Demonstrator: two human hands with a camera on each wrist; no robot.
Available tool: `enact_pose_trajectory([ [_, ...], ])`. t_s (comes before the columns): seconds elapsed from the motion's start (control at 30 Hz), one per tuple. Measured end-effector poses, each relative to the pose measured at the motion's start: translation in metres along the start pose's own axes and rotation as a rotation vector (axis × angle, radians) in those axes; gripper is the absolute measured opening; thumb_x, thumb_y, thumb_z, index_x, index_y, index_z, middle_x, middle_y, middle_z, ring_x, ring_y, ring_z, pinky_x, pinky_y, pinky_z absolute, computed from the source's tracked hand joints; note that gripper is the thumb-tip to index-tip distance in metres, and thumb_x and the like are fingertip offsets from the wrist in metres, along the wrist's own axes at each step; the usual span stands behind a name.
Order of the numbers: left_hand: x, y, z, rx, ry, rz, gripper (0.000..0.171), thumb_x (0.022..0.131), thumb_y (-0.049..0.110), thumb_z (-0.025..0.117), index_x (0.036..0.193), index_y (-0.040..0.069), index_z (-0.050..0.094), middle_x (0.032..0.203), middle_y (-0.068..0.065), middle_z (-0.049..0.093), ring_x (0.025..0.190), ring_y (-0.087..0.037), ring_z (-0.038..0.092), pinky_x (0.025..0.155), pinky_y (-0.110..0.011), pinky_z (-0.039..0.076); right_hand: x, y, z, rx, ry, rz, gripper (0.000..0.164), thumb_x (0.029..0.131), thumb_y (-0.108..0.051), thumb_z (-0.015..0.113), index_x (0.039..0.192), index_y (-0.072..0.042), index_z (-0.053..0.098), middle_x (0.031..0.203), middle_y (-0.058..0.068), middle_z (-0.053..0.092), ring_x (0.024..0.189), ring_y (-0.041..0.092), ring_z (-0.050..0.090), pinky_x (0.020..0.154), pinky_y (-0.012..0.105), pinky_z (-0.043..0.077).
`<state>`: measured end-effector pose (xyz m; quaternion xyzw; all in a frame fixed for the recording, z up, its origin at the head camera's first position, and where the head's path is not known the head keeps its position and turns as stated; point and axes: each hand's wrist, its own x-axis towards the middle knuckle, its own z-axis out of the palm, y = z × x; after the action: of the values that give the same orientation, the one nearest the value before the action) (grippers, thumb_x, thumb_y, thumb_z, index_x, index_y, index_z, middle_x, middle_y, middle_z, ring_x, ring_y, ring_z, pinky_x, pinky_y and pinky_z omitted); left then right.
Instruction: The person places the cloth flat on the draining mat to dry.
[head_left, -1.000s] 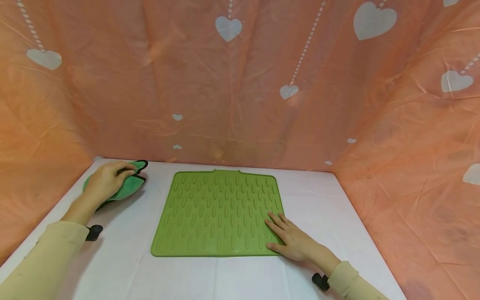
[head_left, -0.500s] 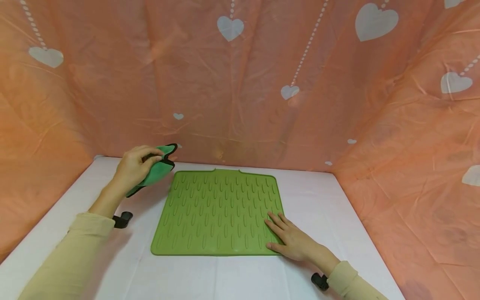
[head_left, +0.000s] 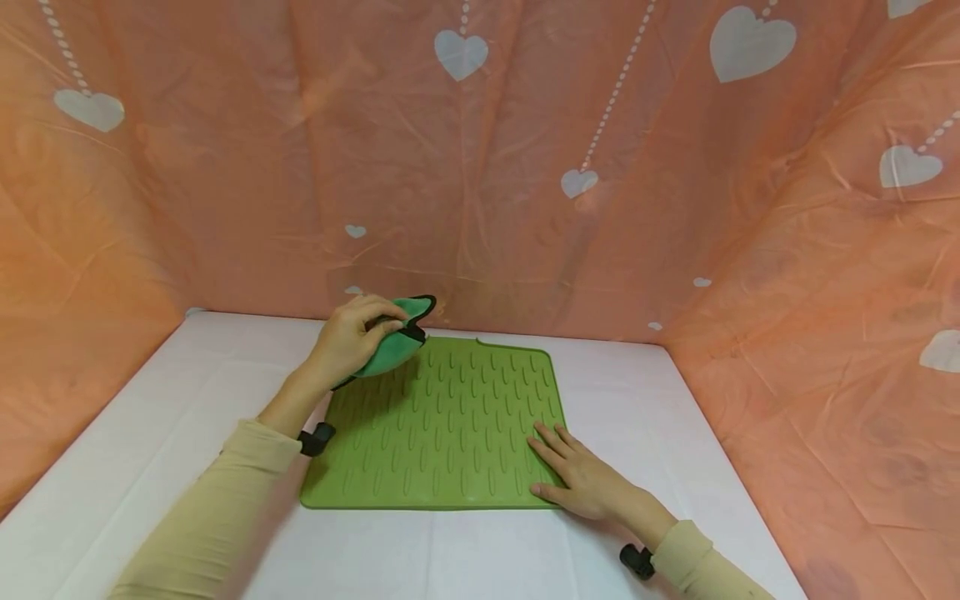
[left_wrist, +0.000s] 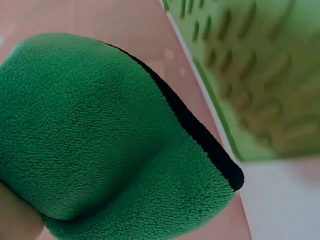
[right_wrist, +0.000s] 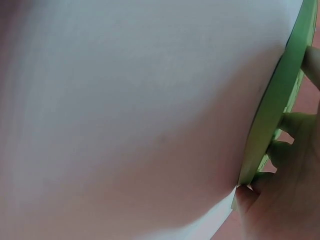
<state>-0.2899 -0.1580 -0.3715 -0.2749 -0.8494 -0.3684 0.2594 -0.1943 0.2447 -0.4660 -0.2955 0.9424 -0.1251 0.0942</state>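
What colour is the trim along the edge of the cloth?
Black, edging the green cloth; it shows best in the left wrist view.

White table [head_left: 180, 417] boxed in on three sides by crinkled orange plastic sheeting [head_left: 225, 183] — white hearts [head_left: 752, 39] and dotted strings — evenly lit.

No readable text or labels anywhere.

White table [head_left: 187, 392] — orange heart-print sheet [head_left: 525, 167] behind, at sides.
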Motion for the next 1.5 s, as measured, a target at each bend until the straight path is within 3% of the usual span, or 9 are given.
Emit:
enact_pose_trajectory([
  [0.23, -0.002, 0.018, 0.032, -0.052, -0.093, 0.031, 0.013, 0.095, 0.01, 0.075, 0.107, 0.012, 0.079, 0.108, -0.003, 0.073, 0.088, -0.02, 0.06, 0.071, -0.037, 0.051, 0.0, 0.0, 0.0, -0.002, 0.005, 0.003, 0.076, 0.105, -0.054, 0.054, 0.161, -0.006, 0.037, 0.171, 0.015, 0.021, 0.156, 0.047, 0.016, 0.12, 0.064, 0.027],
  [0.3, -0.005, 0.021, 0.041, -0.061, -0.13, 0.042, 0.013, 0.095, 0.01, 0.075, 0.108, 0.013, 0.079, 0.111, -0.003, 0.073, 0.097, -0.023, 0.065, 0.087, -0.042, 0.055, -0.001, 0.0, 0.0, -0.005, 0.009, 0.003, 0.076, 0.105, -0.053, 0.054, 0.161, -0.006, 0.037, 0.171, 0.015, 0.022, 0.155, 0.047, 0.016, 0.12, 0.064, 0.027],
  [0.43, -0.012, 0.024, 0.057, -0.062, -0.222, 0.055, 0.014, 0.096, 0.012, 0.074, 0.109, 0.013, 0.078, 0.114, -0.003, 0.073, 0.107, -0.026, 0.066, 0.102, -0.047, 0.052, 0.0, 0.0, 0.0, -0.005, 0.011, 0.0, 0.075, 0.105, -0.053, 0.054, 0.161, -0.005, 0.037, 0.171, 0.015, 0.022, 0.155, 0.048, 0.016, 0.12, 0.064, 0.028],
  [0.7, -0.027, 0.029, 0.076, -0.019, -0.388, 0.137, 0.012, 0.098, 0.017, 0.073, 0.11, 0.017, 0.077, 0.109, 0.003, 0.071, 0.103, -0.019, 0.065, 0.089, -0.039, 0.055, 0.0, 0.0, 0.001, 0.002, 0.0, 0.009, 0.076, 0.105, -0.054, 0.054, 0.162, -0.006, 0.036, 0.172, 0.014, 0.02, 0.156, 0.047, 0.015, 0.12, 0.064, 0.028],
  [0.97, -0.049, 0.033, 0.091, 0.057, -0.561, 0.24, 0.008, 0.096, 0.022, 0.075, 0.104, 0.021, 0.077, 0.103, 0.007, 0.071, 0.1, -0.017, 0.067, 0.1, -0.055, 0.052, 0.0, 0.0, 0.001, -0.002, 0.007, 0.003, 0.076, 0.105, -0.053, 0.055, 0.162, -0.006, 0.037, 0.172, 0.015, 0.021, 0.156, 0.047, 0.016, 0.12, 0.064, 0.028],
  [1.1, -0.059, 0.033, 0.097, 0.13, -0.645, 0.269, 0.007, 0.095, 0.023, 0.077, 0.102, 0.023, 0.078, 0.099, 0.01, 0.07, 0.098, -0.014, 0.066, 0.097, -0.048, 0.052, 0.0, -0.001, -0.001, 0.0, -0.002, 0.001, 0.076, 0.105, -0.053, 0.055, 0.162, -0.006, 0.036, 0.172, 0.015, 0.02, 0.156, 0.048, 0.016, 0.12, 0.064, 0.027],
  [1.23, -0.061, 0.033, 0.097, 0.15, -0.672, 0.274, 0.008, 0.095, 0.024, 0.077, 0.103, 0.024, 0.078, 0.1, 0.011, 0.07, 0.098, -0.012, 0.064, 0.091, -0.039, 0.051, 0.002, -0.003, -0.008, -0.008, -0.011, -0.004, 0.075, 0.104, -0.05, 0.059, 0.16, -0.003, 0.039, 0.169, 0.019, 0.025, 0.153, 0.051, 0.021, 0.119, 0.067, 0.026],
  [1.37, -0.058, 0.034, 0.093, 0.098, -0.672, 0.234, 0.009, 0.097, 0.026, 0.076, 0.105, 0.025, 0.078, 0.104, 0.011, 0.07, 0.102, -0.012, 0.065, 0.102, -0.049, 0.047, 0.011, -0.009, -0.019, -0.004, 0.013, -0.002, 0.073, 0.102, -0.045, 0.065, 0.155, 0.001, 0.046, 0.163, 0.022, 0.038, 0.148, 0.053, 0.031, 0.116, 0.071, 0.029],
  [1.5, -0.051, 0.037, 0.084, -0.003, -0.602, 0.18, 0.011, 0.099, 0.023, 0.074, 0.109, 0.02, 0.077, 0.106, 0.009, 0.07, 0.097, -0.009, 0.065, 0.1, -0.053, 0.044, 0.026, -0.017, -0.028, 0.063, 0.102, 0.028, 0.066, 0.102, -0.036, 0.067, 0.152, 0.003, 0.049, 0.157, 0.024, 0.045, 0.145, 0.049, 0.04, 0.116, 0.066, 0.032],
])
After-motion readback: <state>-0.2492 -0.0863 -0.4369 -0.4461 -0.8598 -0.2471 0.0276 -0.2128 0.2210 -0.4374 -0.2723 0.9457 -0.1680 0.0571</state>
